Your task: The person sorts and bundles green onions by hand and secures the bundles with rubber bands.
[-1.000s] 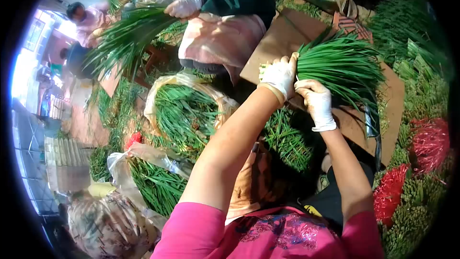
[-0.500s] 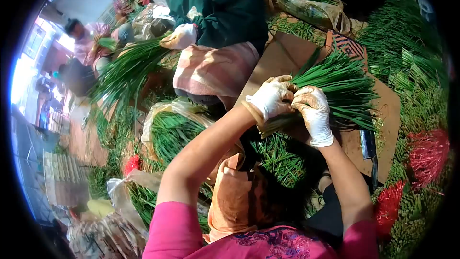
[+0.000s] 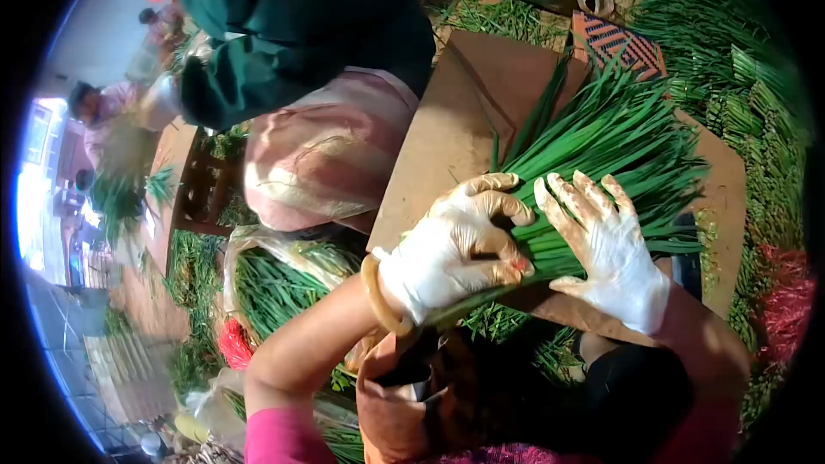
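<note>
A spread bunch of green chives (image 3: 627,142) lies across a brown board (image 3: 423,142) in front of me. My left hand (image 3: 464,245), in a stained white glove, curls its fingers and thumb around the stem end of the bunch. My right hand (image 3: 606,253), gloved the same way, rests flat on the leaves with its fingers spread. Beside its wrist shows part of a dark knife blade (image 3: 686,265), the rest hidden by my arm.
Piles of chives (image 3: 709,26) line the right side, with red plastic strings (image 3: 786,301) among them. A bag of chives (image 3: 288,283) stands at left. Facing me, a person in a green top (image 3: 309,17) sits close to the board. A patterned orange piece (image 3: 614,43) lies behind it.
My hands have moved apart, and the right has gone from pinched fingers to spread flat on the leaves. My view has shifted closer. The person opposite has swung their bunch leftward.
</note>
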### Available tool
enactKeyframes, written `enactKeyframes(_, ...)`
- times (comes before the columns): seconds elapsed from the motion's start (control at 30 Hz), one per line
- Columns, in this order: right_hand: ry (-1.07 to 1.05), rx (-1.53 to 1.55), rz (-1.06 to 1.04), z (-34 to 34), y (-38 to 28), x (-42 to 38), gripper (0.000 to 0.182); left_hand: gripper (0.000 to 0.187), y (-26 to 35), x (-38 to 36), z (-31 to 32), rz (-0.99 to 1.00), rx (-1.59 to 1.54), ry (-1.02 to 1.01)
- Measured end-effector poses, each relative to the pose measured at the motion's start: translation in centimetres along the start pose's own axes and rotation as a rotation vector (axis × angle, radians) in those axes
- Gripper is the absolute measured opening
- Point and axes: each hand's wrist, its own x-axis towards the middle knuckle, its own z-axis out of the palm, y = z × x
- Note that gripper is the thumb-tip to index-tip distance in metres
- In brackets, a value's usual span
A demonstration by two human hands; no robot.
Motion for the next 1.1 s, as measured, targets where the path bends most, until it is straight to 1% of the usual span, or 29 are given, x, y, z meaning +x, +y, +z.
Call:
enactKeyframes(0.1, -0.066, 0.097, 0.014, -0.3, 0.5, 0.5, 0.093, 0.012, 0.1, 0.4, -0.3, 0.004, 0.043, -0.042)
enactKeyframes(0.13, -0.076, 0.124, -0.005, -0.3, 0.8, 1.0, 0.083, 0.013, 0.1, 0.6, -0.5, -0.008, 0.076, -0.059)
enactKeyframes(0.17, 0.022, 0.102, -0.054, 1.1, 1.0, 0.6, 0.083, 0.014, 0.2, 1.0, -0.9, -0.045, 0.138, -0.108)
enactKeyframes(0.2, 0.040, 0.075, -0.090, 1.7, 1.4, 0.5, 0.077, 0.017, -0.7, 0.7, -0.8, 0.029, 0.109, -0.107)
enactKeyframes(0.23, 0.063, 0.044, -0.124, 1.8, 1.8, 0.6, 0.072, 0.013, -1.4, 0.7, -0.1, 0.093, 0.093, -0.019)
enactKeyframes(0.27, 0.074, -0.001, -0.160, 2.2, 2.0, 1.0, 0.061, 0.008, -2.2, 0.7, 0.6, 0.158, 0.082, 0.068)
enactKeyframes(0.3, 0.122, 0.031, -0.142, 2.3, 1.9, 0.9, 0.051, 0.004, -3.0, 0.5, 1.6, 0.170, 0.059, 0.183)
enactKeyframes(0.33, 0.187, 0.018, -0.141, 3.3, 1.9, 0.8, 0.044, 0.004, -3.7, 0.4, 2.6, 0.184, 0.037, 0.298)
enactKeyframes(0.4, 0.272, -0.036, -0.151, 4.4, 2.3, 1.1, 0.028, 0.006, -3.0, 0.1, 3.1, 0.058, 0.127, 0.385)
enactKeyframes(0.43, 0.295, 0.036, -0.184, 4.6, 2.6, 1.3, 0.026, 0.007, -2.2, 0.2, 3.1, -0.008, 0.171, 0.424)
enactKeyframes(0.6, 0.282, 0.083, -0.204, 5.1, 3.4, 0.8, 0.029, 0.009, -3.1, -0.1, 2.7, -0.040, 0.135, 0.324)
enactKeyframes(0.83, 0.259, 0.108, -0.212, 5.2, 3.5, -0.1, 0.033, 0.014, -3.1, -0.4, 2.6, -0.015, 0.062, 0.140)
enactKeyframes(0.9, 0.217, 0.143, -0.217, 4.9, 3.6, 0.2, 0.035, 0.016, -2.9, -0.3, 2.8, -0.019, 0.044, 0.107)
enactKeyframes(0.93, 0.142, 0.171, -0.251, 4.3, 3.9, 0.9, 0.036, 0.017, -2.8, -0.5, 2.7, -0.023, 0.028, 0.091)
enactKeyframes(1.0, 0.220, 0.160, -0.202, 5.1, 3.0, 1.0, 0.033, 0.018, -2.5, -0.6, 2.7, -0.039, -0.007, 0.073)
enactKeyframes(1.1, 0.277, 0.063, -0.183, 6.0, 2.4, 1.4, 0.030, 0.021, -2.1, -0.8, 3.0, -0.093, -0.091, 0.063)
